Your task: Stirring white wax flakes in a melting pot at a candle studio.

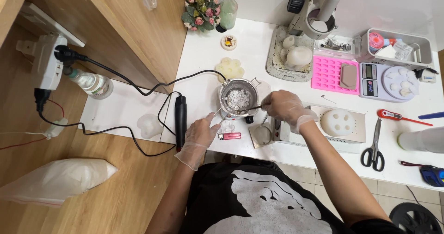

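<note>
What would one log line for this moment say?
left hand: pinching thin tool at pot rim | right hand: stirring stick in metal pot | contents: white flakes | surface: white table

Left hand (200,133) gloved, fingers pinched, forearm extended forward; right hand (286,107) gloved, closed grip, elbow bent.

On my white table: one metal pot (238,96), one pair of scissors (373,147), one pink mould (329,73), one digital scale (383,81), one red thermometer (397,116) and my two gloved hands (201,133).
</note>
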